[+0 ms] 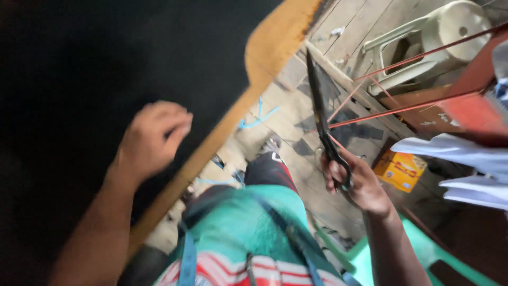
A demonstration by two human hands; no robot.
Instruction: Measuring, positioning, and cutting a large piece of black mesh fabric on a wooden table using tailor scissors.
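The right hand [360,182] is holding the big black scissors [324,127] by their loops, fingers curled tight, blades shut and pointing up past the tabletop's wooden edge [211,143], looking heavy, stiff and sharp, while the left hand [151,140] is pressing half-curled on soft black cloth [79,63].

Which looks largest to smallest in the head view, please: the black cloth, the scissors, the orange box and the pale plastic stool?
1. black cloth
2. pale plastic stool
3. scissors, held in the right hand, nearer the camera, so unsure
4. orange box
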